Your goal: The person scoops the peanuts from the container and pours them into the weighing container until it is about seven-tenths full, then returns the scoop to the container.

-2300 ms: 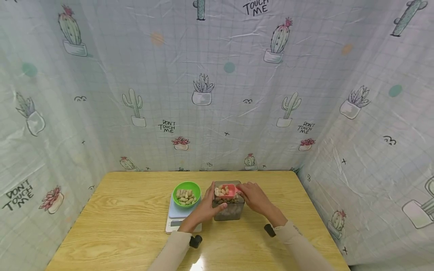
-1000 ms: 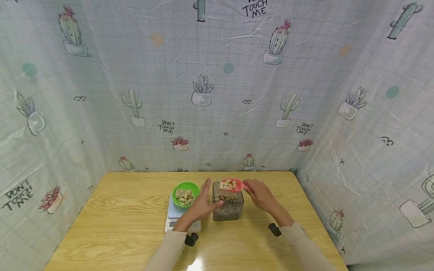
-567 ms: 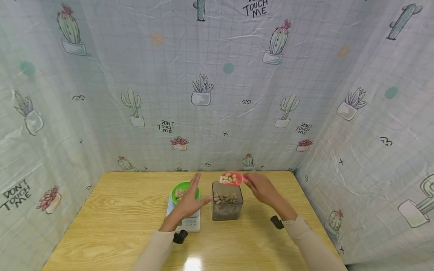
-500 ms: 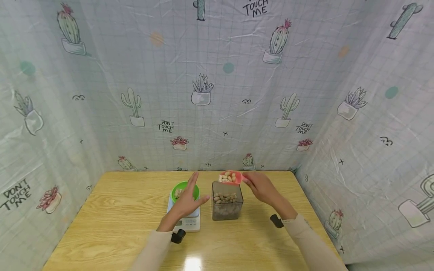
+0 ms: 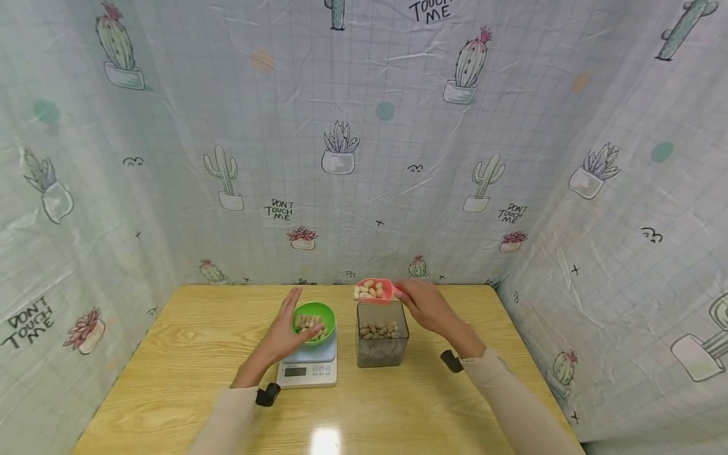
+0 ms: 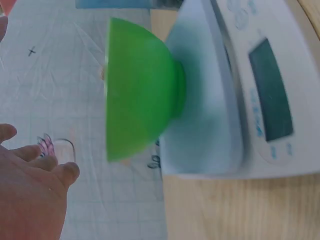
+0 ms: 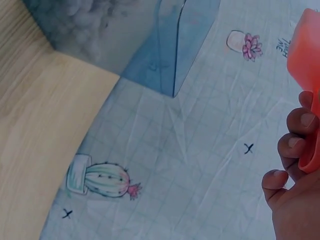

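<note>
My right hand [image 5: 429, 306] grips the handle of a red scoop [image 5: 387, 292] loaded with peanuts [image 5: 368, 289], raised above the back rim of a translucent grey container [image 5: 380, 357]. In the right wrist view, curled fingers [image 7: 295, 145] wrap the scoop's handle. More peanuts lie inside that container. At the left side of a green bowl [image 5: 325, 309], my left hand [image 5: 279, 338] is spread, its thumb overlapping the bowl in the head view. The left wrist view has the hand apart from the bowl [image 6: 140, 90]. Peanuts partly fill the bowl, which sits on a white kitchen scale [image 5: 327, 377].
Everything stands on a wood-grain table [image 5: 193, 354]. The scale's dark display [image 5: 295, 371] faces the near side. A cactus-printed curtain [image 5: 375, 202] hangs behind the table and along both sides.
My left hand has left the container's side and moved left to the bowl. My right hand has lifted the scoop of peanuts out of the container and shifted it slightly left.
</note>
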A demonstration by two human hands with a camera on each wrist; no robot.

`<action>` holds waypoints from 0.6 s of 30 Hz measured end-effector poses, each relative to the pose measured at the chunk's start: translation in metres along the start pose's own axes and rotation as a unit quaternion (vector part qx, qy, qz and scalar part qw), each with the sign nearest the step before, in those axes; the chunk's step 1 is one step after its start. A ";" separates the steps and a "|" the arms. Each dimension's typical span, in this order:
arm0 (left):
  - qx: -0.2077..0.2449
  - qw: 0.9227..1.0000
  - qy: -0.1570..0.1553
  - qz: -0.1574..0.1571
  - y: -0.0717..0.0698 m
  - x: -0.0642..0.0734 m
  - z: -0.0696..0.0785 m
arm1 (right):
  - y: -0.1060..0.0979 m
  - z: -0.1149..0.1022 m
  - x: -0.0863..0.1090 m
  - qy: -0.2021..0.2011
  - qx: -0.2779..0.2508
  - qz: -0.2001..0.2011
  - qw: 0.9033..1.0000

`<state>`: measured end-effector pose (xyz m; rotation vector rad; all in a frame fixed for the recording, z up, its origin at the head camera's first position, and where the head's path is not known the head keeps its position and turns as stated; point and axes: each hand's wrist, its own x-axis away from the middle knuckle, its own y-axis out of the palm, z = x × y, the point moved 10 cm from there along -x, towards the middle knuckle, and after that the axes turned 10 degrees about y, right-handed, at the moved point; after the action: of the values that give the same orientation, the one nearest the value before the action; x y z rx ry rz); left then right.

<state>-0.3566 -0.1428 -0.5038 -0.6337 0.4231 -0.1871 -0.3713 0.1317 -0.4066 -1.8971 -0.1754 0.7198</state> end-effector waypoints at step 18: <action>0.021 0.994 -0.095 -0.056 0.022 0.015 -0.064 | 0.048 -0.042 -0.020 -0.044 0.000 -0.032 0.999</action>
<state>-0.3706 -0.1637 -0.5689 -0.6287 0.1998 -0.2394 -0.3741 0.0690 -0.4290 -1.8526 -0.2907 0.7600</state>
